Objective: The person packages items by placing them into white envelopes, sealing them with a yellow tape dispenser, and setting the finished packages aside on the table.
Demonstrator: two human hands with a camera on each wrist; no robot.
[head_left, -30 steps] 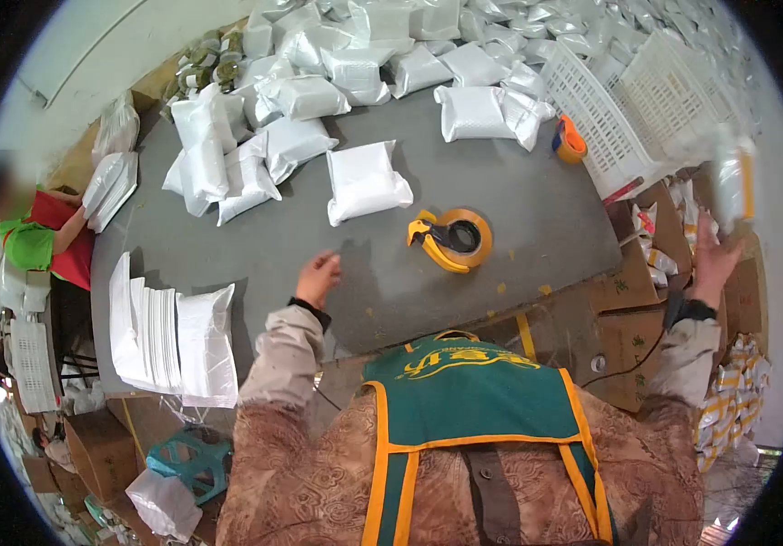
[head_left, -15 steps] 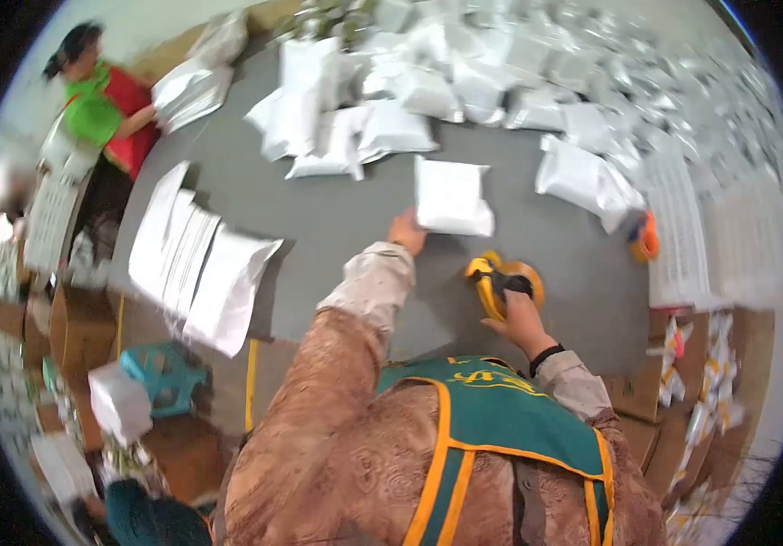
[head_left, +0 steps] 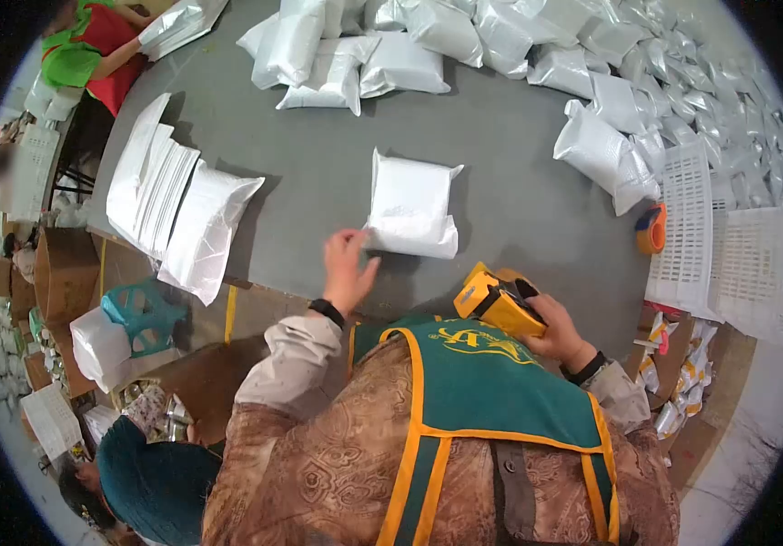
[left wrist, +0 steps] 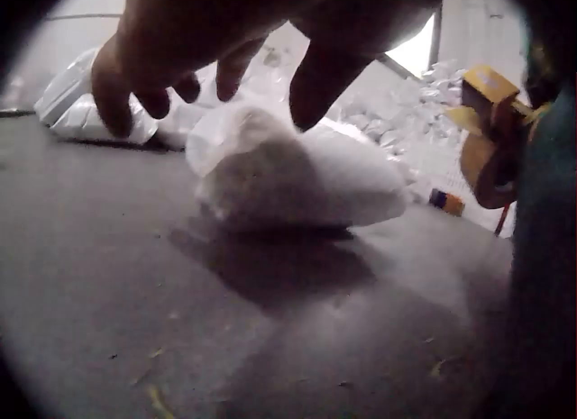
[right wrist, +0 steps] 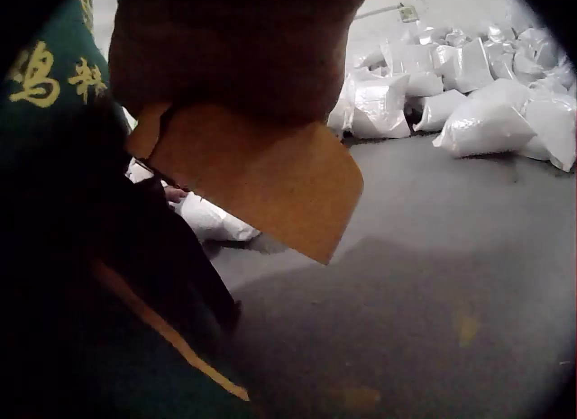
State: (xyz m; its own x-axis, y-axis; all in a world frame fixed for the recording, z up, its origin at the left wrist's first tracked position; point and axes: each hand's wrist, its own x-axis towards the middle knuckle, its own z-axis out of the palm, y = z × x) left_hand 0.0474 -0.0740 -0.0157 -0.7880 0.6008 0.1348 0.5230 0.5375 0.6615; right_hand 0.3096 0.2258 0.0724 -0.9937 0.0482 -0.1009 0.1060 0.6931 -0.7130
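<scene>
Plump white pouch (head_left: 411, 202), squarish, creased, lying flat, yellow-and-black tape dispenser (head_left: 513, 317)

The white parcel (head_left: 412, 205) seems made of thin plastic film, smooth and slightly glossy, with creases near its corners (the heaped parcels (head_left: 400, 65) shine in the same manner). The desk (head_left: 309, 173) has a matt surface. The tape dispenser (head_left: 498, 308) looks like smooth plastic. The apron (head_left: 491, 391) is of matt cloth, the crate (head_left: 682, 209) of plastic, the box (head_left: 65, 271) of dull cardboard.
</scene>
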